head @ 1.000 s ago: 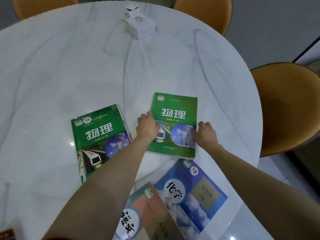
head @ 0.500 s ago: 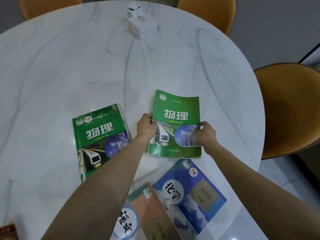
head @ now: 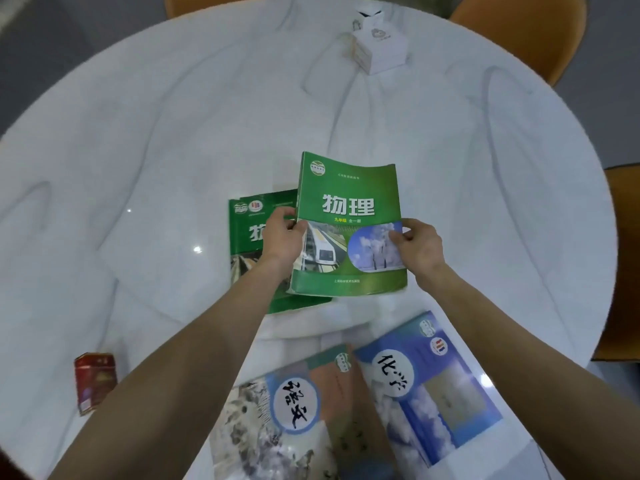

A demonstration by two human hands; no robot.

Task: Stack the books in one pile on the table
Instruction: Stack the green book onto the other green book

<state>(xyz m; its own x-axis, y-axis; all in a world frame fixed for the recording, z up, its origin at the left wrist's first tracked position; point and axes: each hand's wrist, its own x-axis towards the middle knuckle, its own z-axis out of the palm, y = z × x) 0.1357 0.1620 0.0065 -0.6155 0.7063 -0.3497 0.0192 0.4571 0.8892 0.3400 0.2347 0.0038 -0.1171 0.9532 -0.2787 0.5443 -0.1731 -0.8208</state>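
I hold a green physics book lifted above the white marble table. My left hand grips its left edge and my right hand pinches its right edge. It partly overlaps a second green physics book lying flat on the table, whose right half is hidden by the held book and my left arm. Near the front edge lie a blue chemistry book and, to its left, a book with an ink-painting cover.
A small red packet lies at the front left. A white tissue box stands at the far side of the table. Orange chairs surround the table, one at the right edge.
The green book has been lifted off the table and carried left, now over the second green book. Both hands moved with it; the camera view shifted too.
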